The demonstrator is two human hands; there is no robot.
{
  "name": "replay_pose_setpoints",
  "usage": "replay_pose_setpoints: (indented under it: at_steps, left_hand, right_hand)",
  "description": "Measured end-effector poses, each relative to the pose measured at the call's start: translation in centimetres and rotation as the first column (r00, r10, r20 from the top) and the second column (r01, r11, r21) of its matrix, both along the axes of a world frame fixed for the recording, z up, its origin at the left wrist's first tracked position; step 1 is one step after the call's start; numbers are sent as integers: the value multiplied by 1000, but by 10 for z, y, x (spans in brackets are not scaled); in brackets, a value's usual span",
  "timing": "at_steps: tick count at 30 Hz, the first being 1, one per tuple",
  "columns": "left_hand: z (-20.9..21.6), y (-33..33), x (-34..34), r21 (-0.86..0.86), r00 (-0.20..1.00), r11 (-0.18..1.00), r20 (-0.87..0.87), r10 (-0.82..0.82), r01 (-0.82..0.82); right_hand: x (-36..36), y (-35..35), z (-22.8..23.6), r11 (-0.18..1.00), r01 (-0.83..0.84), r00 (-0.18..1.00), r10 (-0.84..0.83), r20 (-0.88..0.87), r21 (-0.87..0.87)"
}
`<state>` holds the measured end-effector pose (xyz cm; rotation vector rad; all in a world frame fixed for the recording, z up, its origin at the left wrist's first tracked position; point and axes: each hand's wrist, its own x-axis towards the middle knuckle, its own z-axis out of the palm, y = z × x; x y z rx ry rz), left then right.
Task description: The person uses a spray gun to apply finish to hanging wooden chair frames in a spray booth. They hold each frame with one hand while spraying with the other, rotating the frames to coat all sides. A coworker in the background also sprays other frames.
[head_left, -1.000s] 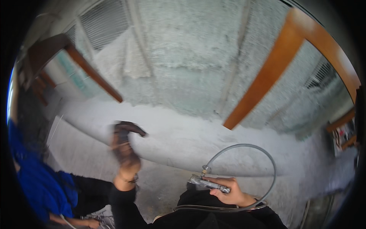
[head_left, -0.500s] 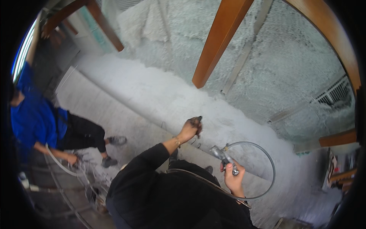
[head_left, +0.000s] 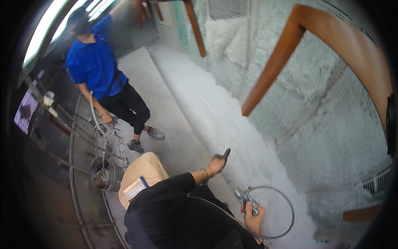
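My right hand (head_left: 255,218) is wrapped round the handle of a silver spray gun (head_left: 239,194). A grey hose (head_left: 293,211) loops from the gun out to the right and back past my wrist. My left hand (head_left: 216,164) is raised ahead of my body, with a bracelet on its wrist. Its fingers are curled, and a dark piece sticks up from them; whether that is a held thing or a blackened fingertip is unclear. Beyond both hands hangs a brown wooden frame with a leg (head_left: 271,68), like part of a chair. Neither hand touches it.
At left stands a co-worker in a blue shirt (head_left: 93,60), one hand near a tangle of hoses (head_left: 110,130). A dark bucket (head_left: 103,174) and a brown paper package (head_left: 147,168) are nearby. White powder (head_left: 199,95) lies along the pale, coated wall (head_left: 319,103).
My view has swung left, bringing the co-worker, bucket and package further in. The hanging frame now appears further right. My right hand still grips the spray gun; my left remains raised.
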<state>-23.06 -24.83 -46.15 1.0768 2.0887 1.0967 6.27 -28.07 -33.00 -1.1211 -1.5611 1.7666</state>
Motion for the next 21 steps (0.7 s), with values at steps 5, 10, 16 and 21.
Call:
replay_pose_setpoints:
  at_steps: [5,10,16,21]
  left_hand:
    - [-29,-6,-7,-90,807,981,558,191,-170]
    - [-21,-5,-30,29,875,984,463,143,-176]
    - [89,38,-128,295,939,955,321,-123,24]
    - [246,85,-41,547,451,452,147,-880,704]
  right_hand:
    - [-2,0,-6,999,36,999,-37,-26,-26]
    - [-8,6,-7,992,129,990,-129,47,9]
    - [-23,2,3,967,239,969,-244,45,88]
    - [-54,-5,14,912,409,912,-410,19,9]
